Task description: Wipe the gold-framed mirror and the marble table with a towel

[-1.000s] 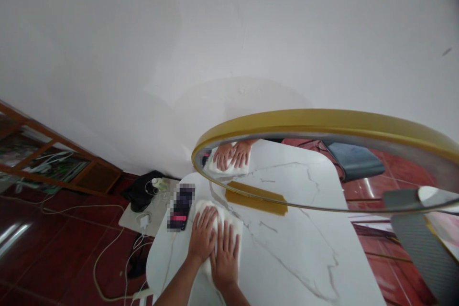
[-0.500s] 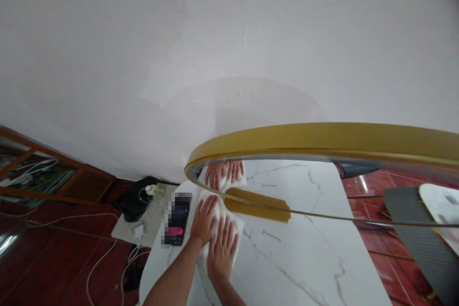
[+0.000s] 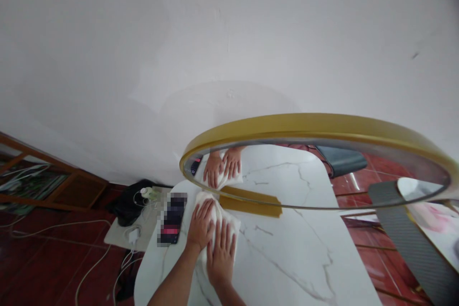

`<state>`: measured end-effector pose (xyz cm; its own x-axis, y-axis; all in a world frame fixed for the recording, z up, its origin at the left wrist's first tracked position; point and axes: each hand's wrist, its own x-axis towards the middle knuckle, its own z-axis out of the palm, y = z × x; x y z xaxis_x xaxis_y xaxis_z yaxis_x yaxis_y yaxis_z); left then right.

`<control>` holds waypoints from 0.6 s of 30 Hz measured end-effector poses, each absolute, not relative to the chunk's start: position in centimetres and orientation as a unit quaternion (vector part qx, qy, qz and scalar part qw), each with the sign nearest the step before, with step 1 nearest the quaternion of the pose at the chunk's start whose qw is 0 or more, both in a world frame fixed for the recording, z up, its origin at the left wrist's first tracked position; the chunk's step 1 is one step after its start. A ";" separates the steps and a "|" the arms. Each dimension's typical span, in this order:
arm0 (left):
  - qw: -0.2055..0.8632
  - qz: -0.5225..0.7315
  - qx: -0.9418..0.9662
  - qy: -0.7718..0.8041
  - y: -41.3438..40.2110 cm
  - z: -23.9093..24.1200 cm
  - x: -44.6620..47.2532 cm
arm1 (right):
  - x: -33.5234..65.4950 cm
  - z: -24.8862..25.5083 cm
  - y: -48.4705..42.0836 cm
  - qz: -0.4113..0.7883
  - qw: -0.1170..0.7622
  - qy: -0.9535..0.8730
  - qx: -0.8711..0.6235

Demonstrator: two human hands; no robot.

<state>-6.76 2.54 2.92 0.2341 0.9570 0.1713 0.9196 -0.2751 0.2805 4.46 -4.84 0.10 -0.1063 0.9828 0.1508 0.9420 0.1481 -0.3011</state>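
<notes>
Both my hands lie flat, fingers stretched out, on a white cloth [image 3: 232, 223] on a white marble-patterned table [image 3: 287, 258]. My left hand [image 3: 201, 225] presses the cloth's left part, near a dark phone [image 3: 172, 218]. My right hand [image 3: 221, 254] lies beside it, closer to me. Just beyond the cloth stands a round mirror with a gold frame [image 3: 308, 124] on a gold base [image 3: 251, 204]. The mirror reflects both hands and the cloth.
A white wall rises behind the table. On the red tiled floor at the left lie white cables [image 3: 89, 267], a charger [image 3: 133, 235], a black bag [image 3: 125, 203] and a wooden frame [image 3: 53, 181]. A grey chair back [image 3: 409, 244] stands at the right.
The hands and cloth slid forward toward the mirror base, then slightly back. The view has shifted, and the mirror's angle in the picture changed.
</notes>
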 end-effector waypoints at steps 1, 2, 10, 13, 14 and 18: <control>0.056 0.157 0.781 0.602 1.8 2.9 -6.3 | 5.3 0.1 -5.3 0.063 0.156 -0.749 -0.641; 0.052 0.157 0.779 0.605 1.0 2.8 -5.8 | 6.1 0.1 -5.9 0.060 0.153 -0.756 -0.634; 0.027 0.159 0.784 0.599 -5.3 2.3 -0.2 | 15.1 0.4 -9.5 0.008 0.123 -0.820 -0.560; 0.016 0.157 0.790 0.592 -7.1 2.3 1.8 | 17.9 0.1 -10.2 -0.003 0.120 -0.834 -0.538; 0.015 0.157 0.791 0.591 -7.5 2.3 2.3 | 18.5 0.0 -10.4 -0.004 0.119 -0.836 -0.535; 0.020 0.166 0.789 0.592 -8.4 2.2 3.4 | 19.7 -0.4 -10.9 -0.004 0.115 -0.838 -0.534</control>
